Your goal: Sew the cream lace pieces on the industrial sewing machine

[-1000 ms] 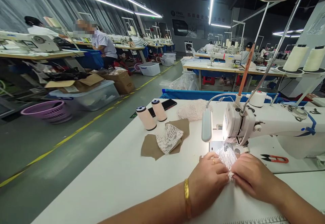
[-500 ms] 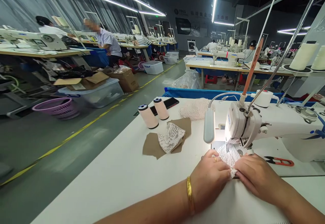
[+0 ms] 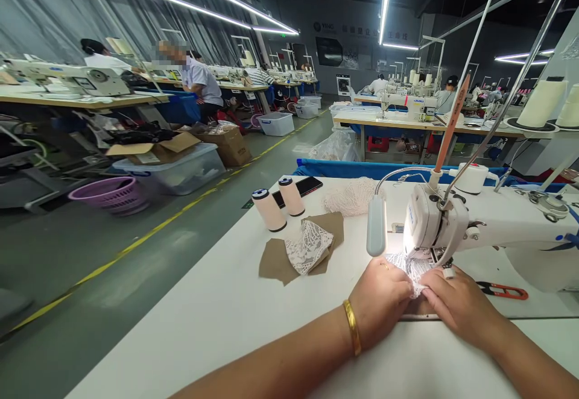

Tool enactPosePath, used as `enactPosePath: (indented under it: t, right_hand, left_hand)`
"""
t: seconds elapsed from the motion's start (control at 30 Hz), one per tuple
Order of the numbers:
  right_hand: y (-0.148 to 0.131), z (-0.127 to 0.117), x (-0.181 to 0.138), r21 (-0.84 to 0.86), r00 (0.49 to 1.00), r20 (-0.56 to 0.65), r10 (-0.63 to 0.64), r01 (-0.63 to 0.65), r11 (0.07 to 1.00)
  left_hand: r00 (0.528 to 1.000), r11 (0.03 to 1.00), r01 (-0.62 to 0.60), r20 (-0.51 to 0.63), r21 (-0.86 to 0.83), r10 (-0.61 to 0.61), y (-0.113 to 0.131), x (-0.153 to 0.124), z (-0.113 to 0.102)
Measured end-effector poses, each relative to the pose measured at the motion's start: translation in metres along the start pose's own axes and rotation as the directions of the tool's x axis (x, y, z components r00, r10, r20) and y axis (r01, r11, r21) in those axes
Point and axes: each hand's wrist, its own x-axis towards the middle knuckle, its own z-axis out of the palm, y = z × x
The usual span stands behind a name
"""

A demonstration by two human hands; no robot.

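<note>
Under the needle of a white sewing machine lies a small piece of white lace. My left hand, with a gold bangle on the wrist and a ring, pinches the lace's near edge with closed fingers. Just right of it, my right hand presses on the same piece with its fingers together. The two hands touch at the fingertips, directly in front of the presser foot. A grey lamp on a bent neck hangs to the left of the needle.
Two thread spools, a black phone, brown paper pieces with lace and a heap of lace lie on the white table. Red thread snips lie at the right. Other people work at machines across the aisle.
Both hands have slid forward with the lace toward the needle, so less of it shows in front of the presser foot. The view has shifted slightly.
</note>
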Motion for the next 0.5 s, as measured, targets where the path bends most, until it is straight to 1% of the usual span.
enactPosePath:
  t: [0.1, 0.23, 0.3, 0.37, 0.4, 0.5]
  right_hand:
    - [-0.002, 0.004, -0.002, 0.041, 0.998, -0.022, 0.061, -0.061, 0.997]
    - [-0.008, 0.010, 0.000, 0.124, 0.987, -0.033, 0.156, -0.150, 0.981]
    - [-0.009, 0.012, 0.002, 0.166, 0.982, -0.023, 0.190, -0.183, 0.969]
    - [-0.008, 0.011, 0.004, 0.199, 0.982, -0.012, 0.190, -0.184, 0.963]
    - [-0.007, 0.010, 0.004, 0.213, 0.985, -0.007, 0.170, -0.164, 0.963]
    - [-0.006, 0.003, 0.003, 0.236, 0.999, 0.036, 0.030, -0.038, 0.971]
  left_hand:
    - [0.992, 0.985, 0.120, 0.065, -0.126, -0.113, -0.004, 0.006, -0.003]
    - [0.942, 0.893, 0.321, 0.207, -0.316, -0.265, -0.007, 0.016, -0.009]
    - [0.923, 0.853, 0.373, 0.242, -0.364, -0.300, -0.008, 0.019, -0.012]
    - [0.925, 0.854, 0.366, 0.244, -0.370, -0.291, -0.009, 0.018, -0.013]
    - [0.936, 0.870, 0.334, 0.234, -0.361, -0.262, -0.010, 0.016, -0.013]
    - [0.980, 0.947, 0.171, 0.149, -0.272, -0.134, -0.008, 0.004, -0.010]
